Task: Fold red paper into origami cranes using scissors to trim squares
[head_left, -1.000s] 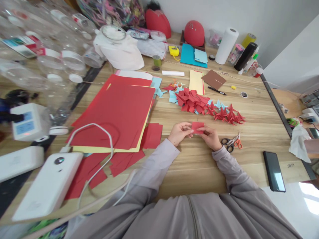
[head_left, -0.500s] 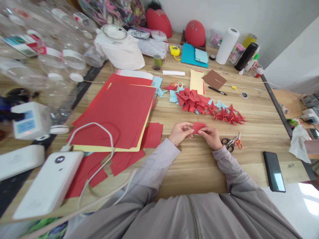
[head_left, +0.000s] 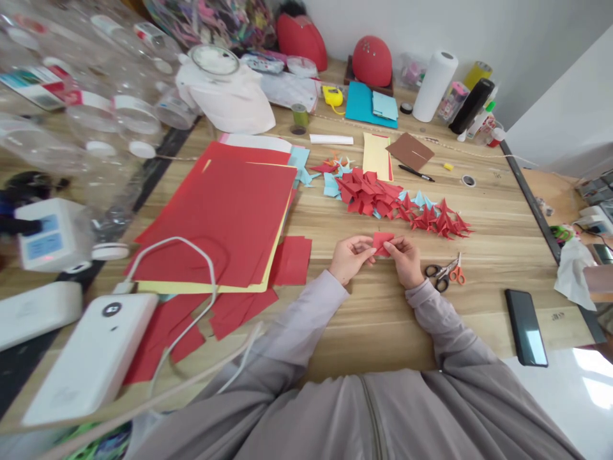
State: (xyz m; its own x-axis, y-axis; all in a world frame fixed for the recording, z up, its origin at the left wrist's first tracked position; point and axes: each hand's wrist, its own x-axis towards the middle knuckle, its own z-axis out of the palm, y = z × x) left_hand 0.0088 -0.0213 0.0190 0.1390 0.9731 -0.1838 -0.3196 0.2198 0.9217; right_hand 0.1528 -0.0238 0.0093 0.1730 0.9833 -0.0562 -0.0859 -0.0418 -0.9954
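A small square of red paper point(head_left: 382, 240) is pinched between my two hands, just above the wooden table. My left hand point(head_left: 352, 257) grips its left side with thumb and fingers. At the right side, my right hand point(head_left: 405, 260) presses it with the thumb on top. Beyond the hands lies a long heap of folded red paper pieces point(head_left: 366, 191), with some light blue ones among them. Two pairs of scissors point(head_left: 445, 271), one black-handled and one orange-handled, rest to the right of my right hand. Cut red paper squares point(head_left: 293, 260) lie left of my left hand.
Large red sheets point(head_left: 230, 217) are stacked at left, with a white power bank point(head_left: 90, 358) and its cable point(head_left: 211, 262) near them. Plastic bottles point(head_left: 100, 115) crowd the far left. A phone point(head_left: 525, 327) lies at right. A black pen point(head_left: 416, 173) lies behind the heap.
Both hands have drawn slightly closer together around the red paper. The right thumb now sits further onto the paper. The view has shifted slightly.
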